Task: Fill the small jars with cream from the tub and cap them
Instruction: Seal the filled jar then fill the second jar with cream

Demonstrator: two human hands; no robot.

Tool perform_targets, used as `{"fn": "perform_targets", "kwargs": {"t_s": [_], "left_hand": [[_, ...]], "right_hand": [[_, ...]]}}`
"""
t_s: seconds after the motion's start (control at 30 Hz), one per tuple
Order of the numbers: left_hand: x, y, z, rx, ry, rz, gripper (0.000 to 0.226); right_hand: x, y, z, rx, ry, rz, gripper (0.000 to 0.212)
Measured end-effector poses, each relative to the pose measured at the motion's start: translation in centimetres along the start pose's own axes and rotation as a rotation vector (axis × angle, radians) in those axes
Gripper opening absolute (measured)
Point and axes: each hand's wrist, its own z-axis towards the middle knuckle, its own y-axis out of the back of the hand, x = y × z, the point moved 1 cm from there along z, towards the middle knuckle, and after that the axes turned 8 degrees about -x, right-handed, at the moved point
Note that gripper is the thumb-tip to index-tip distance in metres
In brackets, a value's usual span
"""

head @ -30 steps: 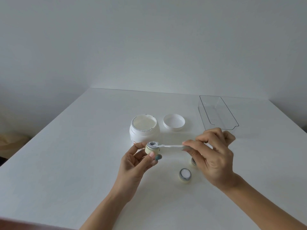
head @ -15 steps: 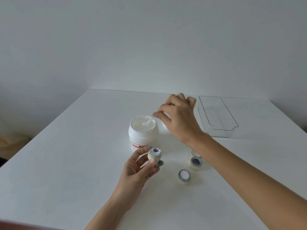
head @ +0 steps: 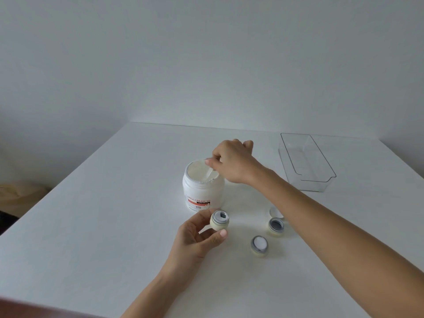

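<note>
Meanwhile, at a white table (head: 96, 226), a person reaches the right hand (head: 234, 164) over the open cream tub (head: 203, 191), fingers and thumb pinching a small white spatula (head: 210, 174) whose blade dips into the cream near the tub's rim. The left hand (head: 197, 239) holds one small jar (head: 219, 221) upright just in front of the tub, gripped between thumb and fingertips; its mouth looks only partly filled, dark at the centre with some white at the edge. Two more small jars stand on the table to the right: the nearer jar (head: 259, 245) shows white cream to the brim, the farther jar (head: 276, 226) looks dark and empty. A white cap (head: 275, 212) peeks out behind the forearm; other caps, if any, are hidden. A clear plastic tray (head: 307, 161) sits well apart at the right rear.

The step in hand appears to be loading the spatula. Done well, it likely means taking a modest scoop, wiping the excess against the tub's rim, and carrying the blade level to the held jar so nothing drips on the table. Keeping the jar steady and close to the tub would shorten the trip; overloading the blade risks smearing the jar's threads before capping.
</note>
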Motion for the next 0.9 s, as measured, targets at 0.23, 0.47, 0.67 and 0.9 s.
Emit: {"fn": "perform_targets", "kwargs": {"t_s": [0.23,0.47,0.67,0.9], "left_hand": [[-0.3,-0.2,-0.1,-0.048,-0.058,0.014,0.038],[-0.7,-0.2,-0.1,-0.106,-0.092,-0.037,0.03],[-0.9,-0.1,-0.1,-0.138,-0.114,-0.077,0.036],[-0.7,0.0,0.1,-0.15,-0.118,-0.101,0.036]], "right_hand": [[-2.4,0.3,-0.9,-0.012,-0.37,0.266,0.042],[-3.7,0.3,-1.6,0.024,-0.585,0.511,0.032],[-3.6,1.7,-2.9,0.058,-0.591,0.731,0.03],[-3.6,1.8,-7.0,0.096,-0.536,0.627,0.033]]}}
